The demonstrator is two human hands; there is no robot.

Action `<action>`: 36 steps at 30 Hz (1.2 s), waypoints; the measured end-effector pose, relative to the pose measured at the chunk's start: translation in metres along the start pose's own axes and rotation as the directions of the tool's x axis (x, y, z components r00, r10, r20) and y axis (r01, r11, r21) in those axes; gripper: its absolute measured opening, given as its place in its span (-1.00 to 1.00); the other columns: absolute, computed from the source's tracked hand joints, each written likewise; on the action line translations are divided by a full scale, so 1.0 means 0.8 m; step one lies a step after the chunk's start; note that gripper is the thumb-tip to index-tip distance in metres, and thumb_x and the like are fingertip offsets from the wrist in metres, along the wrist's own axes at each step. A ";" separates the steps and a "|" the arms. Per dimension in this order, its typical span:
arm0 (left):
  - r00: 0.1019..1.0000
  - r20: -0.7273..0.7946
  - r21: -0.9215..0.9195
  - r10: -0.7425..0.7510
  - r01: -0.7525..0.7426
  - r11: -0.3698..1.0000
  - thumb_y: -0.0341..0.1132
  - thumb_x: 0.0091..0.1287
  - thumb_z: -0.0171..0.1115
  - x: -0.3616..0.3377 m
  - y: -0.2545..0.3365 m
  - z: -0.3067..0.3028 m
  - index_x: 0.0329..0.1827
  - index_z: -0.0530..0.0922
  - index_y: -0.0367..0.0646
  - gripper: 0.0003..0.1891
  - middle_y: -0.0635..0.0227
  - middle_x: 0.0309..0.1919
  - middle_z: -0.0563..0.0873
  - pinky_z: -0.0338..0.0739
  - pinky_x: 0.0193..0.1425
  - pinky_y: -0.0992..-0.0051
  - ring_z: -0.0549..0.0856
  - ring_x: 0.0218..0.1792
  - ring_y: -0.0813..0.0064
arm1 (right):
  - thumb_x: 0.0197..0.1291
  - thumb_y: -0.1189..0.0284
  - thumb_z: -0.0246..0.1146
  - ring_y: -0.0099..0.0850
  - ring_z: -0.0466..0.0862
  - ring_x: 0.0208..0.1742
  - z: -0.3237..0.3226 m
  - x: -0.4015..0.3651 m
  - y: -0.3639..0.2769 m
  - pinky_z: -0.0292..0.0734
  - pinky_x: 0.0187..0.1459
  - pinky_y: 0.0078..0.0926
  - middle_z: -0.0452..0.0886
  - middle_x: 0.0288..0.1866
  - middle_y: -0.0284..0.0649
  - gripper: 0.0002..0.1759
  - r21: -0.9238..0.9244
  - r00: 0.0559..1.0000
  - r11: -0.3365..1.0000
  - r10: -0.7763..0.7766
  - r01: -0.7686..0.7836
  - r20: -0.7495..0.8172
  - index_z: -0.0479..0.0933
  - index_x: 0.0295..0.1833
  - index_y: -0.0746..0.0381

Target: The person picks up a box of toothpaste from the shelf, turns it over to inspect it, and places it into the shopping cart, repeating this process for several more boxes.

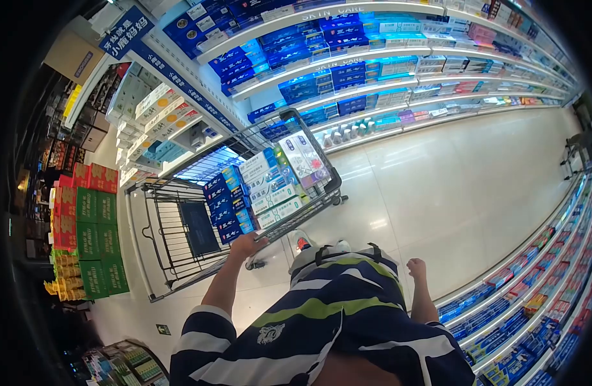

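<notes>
My left hand (247, 245) is closed on the near side rim of a wire shopping cart (169, 204). Inside the cart, stacked dark blue boxes (222, 204) stand beside white and green toothpaste boxes (270, 186). A white pack with a flower print (302, 159) lies at the cart's right end. Away from the cart, my right hand (416, 266) hangs at my side with its fingers curled in, and nothing shows in it.
Curved shelves (373, 87) of boxed goods run along the far side. More stocked shelves (521, 309) line the lower right. Stacked red and green cartons (93, 222) stand left of the cart. Another cart (576, 154) is at the far right, on the tiled floor (457, 174).
</notes>
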State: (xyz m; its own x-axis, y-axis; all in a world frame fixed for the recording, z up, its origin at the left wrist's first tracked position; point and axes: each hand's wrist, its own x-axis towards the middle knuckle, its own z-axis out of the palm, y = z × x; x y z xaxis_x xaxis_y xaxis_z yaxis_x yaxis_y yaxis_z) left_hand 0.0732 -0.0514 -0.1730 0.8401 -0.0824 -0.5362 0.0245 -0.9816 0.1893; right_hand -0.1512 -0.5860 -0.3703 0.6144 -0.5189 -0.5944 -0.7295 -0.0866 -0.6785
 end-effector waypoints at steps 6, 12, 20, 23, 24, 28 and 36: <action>0.998 0.048 -0.020 0.050 -0.049 0.999 0.29 0.08 0.08 0.014 -0.014 0.009 -0.10 0.59 -0.21 -0.32 0.02 -0.25 0.67 0.49 -0.08 0.27 0.64 -0.15 0.09 | -0.22 0.27 0.14 -0.30 0.61 -0.57 -0.001 -0.009 0.001 0.52 -0.42 -0.41 0.55 -0.71 -0.09 -0.69 -0.231 0.997 0.970 0.077 -0.080 -0.022 0.63 -0.60 0.31; 0.999 -0.034 0.007 0.032 -0.032 0.999 0.24 0.05 0.16 0.002 -0.005 0.004 -0.04 0.57 -0.20 -0.34 0.07 -0.30 0.68 0.51 -0.12 0.28 0.66 -0.21 0.13 | -0.07 0.26 0.16 -0.43 0.51 -0.68 0.003 -0.009 -0.020 0.41 -0.55 -0.50 0.55 -0.70 -0.16 -0.65 -0.250 0.999 0.968 -0.038 0.033 -0.014 0.58 -0.60 0.36; 0.994 -0.052 -0.091 0.100 -0.104 0.990 0.11 0.11 0.22 -0.015 0.011 -0.012 0.12 0.42 -0.18 -0.36 0.03 -0.20 0.65 0.51 -0.13 0.28 0.66 -0.20 0.13 | 0.11 0.24 0.14 -0.56 0.51 -0.49 0.023 0.026 -0.104 0.43 -0.46 -0.59 0.55 -0.52 -0.28 -0.68 0.041 0.962 0.963 -0.264 0.267 -0.065 0.52 -0.26 0.32; 0.858 -0.438 -0.404 0.268 -0.454 0.794 -0.25 0.15 0.29 -0.014 0.020 -0.032 0.17 0.38 -0.34 -0.44 0.12 -0.11 0.61 0.47 -0.06 0.43 0.60 -0.14 0.41 | 0.19 0.31 0.12 -0.57 0.50 -0.39 0.000 0.007 -0.238 0.39 -0.34 -0.63 0.54 -0.46 -0.29 -0.69 0.203 0.848 0.826 -0.490 0.526 -0.202 0.50 -0.14 0.36; 0.851 -0.475 -0.456 0.224 -0.456 0.764 -0.29 0.17 0.25 -0.024 0.046 -0.069 0.16 0.38 -0.36 -0.48 0.17 -0.12 0.60 0.42 0.02 0.46 0.56 -0.12 0.46 | 0.23 0.33 0.10 -0.58 0.49 -0.35 -0.019 -0.014 -0.299 0.37 -0.31 -0.66 0.51 -0.44 -0.30 -0.71 0.220 0.804 0.774 -0.557 0.594 -0.210 0.49 -0.11 0.35; 0.518 -0.819 -0.299 0.247 -0.752 0.587 -0.39 0.25 0.10 -0.072 0.138 -0.222 0.12 0.42 -0.34 -0.62 0.16 -0.09 0.61 0.38 0.10 0.45 0.57 -0.06 0.42 | 0.28 0.43 0.08 -0.56 0.51 -0.24 -0.095 -0.116 -0.503 0.39 -0.13 -0.64 0.54 -0.32 -0.26 -0.73 0.211 0.464 0.413 -0.799 0.886 -0.383 0.46 -0.02 0.40; -0.660 -0.682 0.707 0.314 -0.705 0.052 -0.07 0.40 -0.12 -0.296 0.222 -0.416 -0.06 0.40 -0.50 -0.50 -0.01 -0.25 0.58 0.52 -0.26 0.43 0.61 -0.36 0.29 | 0.34 0.40 -0.05 -0.28 0.64 -0.23 -0.230 -0.346 -0.669 0.63 -0.18 -0.37 0.58 -0.21 -0.01 -0.66 -0.237 -0.832 -0.798 -0.523 0.554 -0.186 0.38 0.05 0.45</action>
State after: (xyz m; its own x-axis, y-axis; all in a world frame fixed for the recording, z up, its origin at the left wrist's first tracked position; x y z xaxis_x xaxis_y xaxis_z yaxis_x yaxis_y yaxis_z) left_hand 0.0592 -0.1488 0.2612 -0.1774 -0.1363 0.9747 -0.9744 -0.1148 -0.1934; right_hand 0.0135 -0.5523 0.2368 -0.1857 0.3190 0.9294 0.8514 -0.4200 0.3143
